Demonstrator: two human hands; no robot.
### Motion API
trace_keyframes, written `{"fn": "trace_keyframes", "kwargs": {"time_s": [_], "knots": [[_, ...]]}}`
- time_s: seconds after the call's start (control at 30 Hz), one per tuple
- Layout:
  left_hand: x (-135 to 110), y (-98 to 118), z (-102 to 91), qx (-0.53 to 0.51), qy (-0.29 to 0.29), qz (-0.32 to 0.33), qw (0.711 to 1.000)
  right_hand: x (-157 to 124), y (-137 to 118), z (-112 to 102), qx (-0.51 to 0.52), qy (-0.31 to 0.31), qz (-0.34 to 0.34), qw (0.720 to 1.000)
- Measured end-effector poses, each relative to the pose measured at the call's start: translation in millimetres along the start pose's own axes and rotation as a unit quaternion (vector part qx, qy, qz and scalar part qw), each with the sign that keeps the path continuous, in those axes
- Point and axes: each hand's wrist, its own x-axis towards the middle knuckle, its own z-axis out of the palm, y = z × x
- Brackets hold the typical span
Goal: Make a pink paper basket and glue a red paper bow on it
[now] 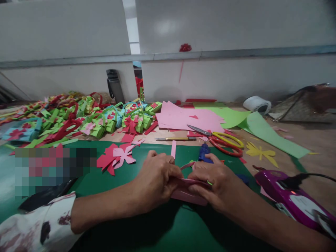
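Note:
Both my hands meet over a green cutting mat and pinch a folded pink paper piece. My left hand is closed on its left side, fingers curled over the fold. My right hand is closed on its right side, thumb on top. A thin pink paper strip stands up just behind my left hand. A blue tool lies right behind my right hand, partly hidden.
Red and yellow scissors and a craft knife lie beyond the mat, near pink sheets and green sheets. Many paper baskets cover the left. A purple glue gun sits at right.

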Motion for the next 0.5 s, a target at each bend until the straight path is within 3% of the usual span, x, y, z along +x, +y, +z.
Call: {"fn": "trace_keyframes", "kwargs": {"time_s": [0.27, 0.5], "knots": [[-1, -2, 3.3, 0.024, -0.013, 0.013, 1.0, -1, 0, 6, -0.037, 0.059, -0.055, 0.996], [-1, -4, -0.6, 0.099, 0.126, 0.096, 0.982, 1, 1, -9, -0.125, 0.105, -0.1, 0.982]]}}
